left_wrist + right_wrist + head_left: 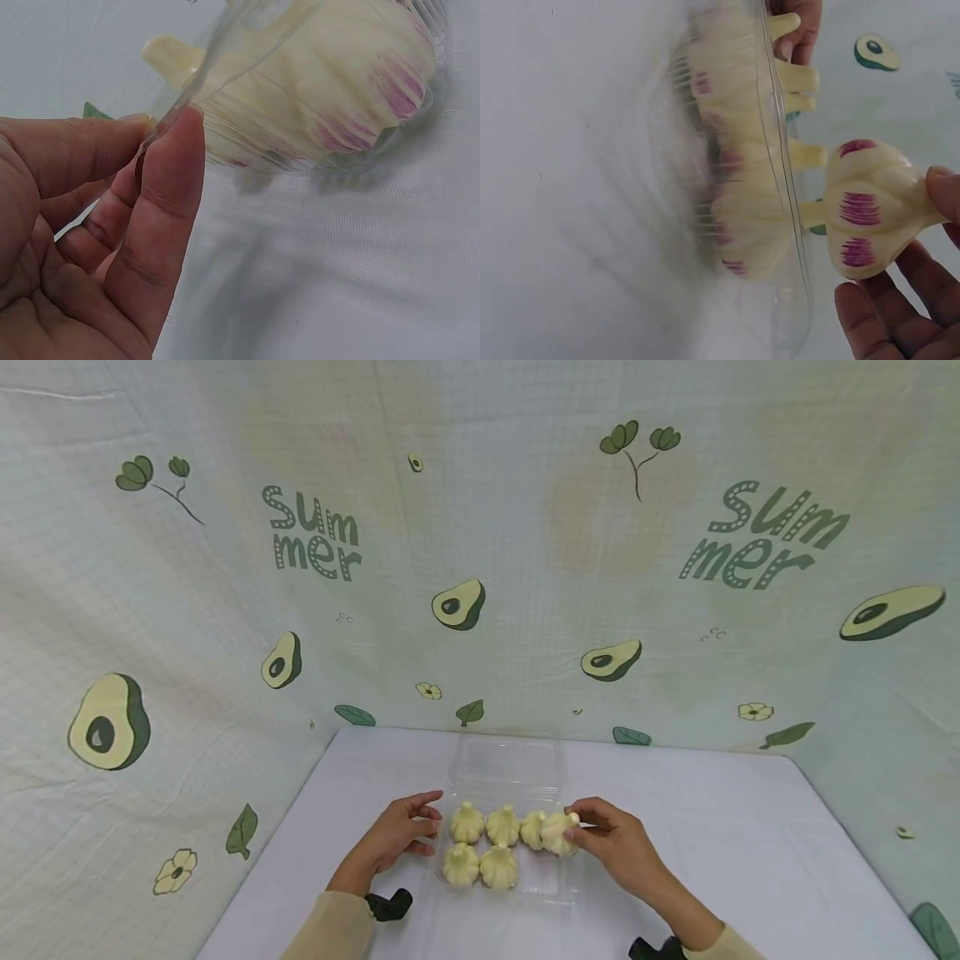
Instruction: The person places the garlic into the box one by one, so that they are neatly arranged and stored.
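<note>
A clear plastic container with its hinged lid folded back stands mid-table. Several garlic bulbs, cream with purple streaks, sit inside it in two rows. At the left side, my left hand pinches the container's thin rim between thumb and finger, as the left wrist view shows. My right hand holds another garlic bulb by its stem, with the thumb on top and fingers beneath. That bulb is over the container's right part, above the rim, and partly covers a bulb behind it in the head view.
The container rests on a white-covered table. A pale cloth printed with avocados, leaves and lettering hangs behind and along both sides. Each wrist wears a black mount, such as the left mount.
</note>
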{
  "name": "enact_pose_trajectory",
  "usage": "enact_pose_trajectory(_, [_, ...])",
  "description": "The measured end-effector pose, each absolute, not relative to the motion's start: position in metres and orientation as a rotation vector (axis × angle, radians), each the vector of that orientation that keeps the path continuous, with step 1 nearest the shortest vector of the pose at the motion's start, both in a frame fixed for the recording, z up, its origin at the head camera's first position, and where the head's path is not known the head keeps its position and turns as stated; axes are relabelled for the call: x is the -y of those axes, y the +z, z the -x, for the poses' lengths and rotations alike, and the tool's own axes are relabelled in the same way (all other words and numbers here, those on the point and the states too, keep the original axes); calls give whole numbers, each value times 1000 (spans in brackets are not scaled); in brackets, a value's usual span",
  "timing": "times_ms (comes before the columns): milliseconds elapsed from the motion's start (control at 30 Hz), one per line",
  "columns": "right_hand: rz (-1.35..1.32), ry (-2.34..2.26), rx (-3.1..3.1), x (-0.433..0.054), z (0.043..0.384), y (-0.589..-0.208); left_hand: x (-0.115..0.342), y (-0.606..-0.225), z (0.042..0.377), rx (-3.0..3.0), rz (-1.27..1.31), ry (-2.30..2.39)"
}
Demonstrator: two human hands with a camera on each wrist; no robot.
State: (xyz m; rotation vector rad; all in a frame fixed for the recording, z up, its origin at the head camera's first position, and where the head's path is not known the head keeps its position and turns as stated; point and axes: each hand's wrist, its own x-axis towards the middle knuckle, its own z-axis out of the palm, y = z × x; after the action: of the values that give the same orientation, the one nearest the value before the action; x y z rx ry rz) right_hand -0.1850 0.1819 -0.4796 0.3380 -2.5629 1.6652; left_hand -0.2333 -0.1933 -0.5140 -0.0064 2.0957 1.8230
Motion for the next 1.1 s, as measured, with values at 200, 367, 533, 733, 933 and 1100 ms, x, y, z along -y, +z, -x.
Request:
enact_pose_trajectory(200, [-396,1623,2623,-174,179,-483,193,-514,233,-2098,12,1823])
enact_pose_trajectory(367, [-459,1562,2673,-168,176,-491,193,-514,233,-2106,21,1815])
enact_pose_trajectory(533, [-543,1466,2697,-164,175,-500,193,-516,234,-2117,40,1808])
enact_pose_trajectory(733, [-598,1359,2687,-162,175,-506,193,-517,234,-2108,40,1811])
enact_pose_trajectory(933, [-593,1290,2727,-161,175,-508,193,-516,234,-2109,36,1808])
enact_pose_trajectory(1100, [-580,1190,2766,-160,177,-512,193,-515,235,-2109,32,1806])
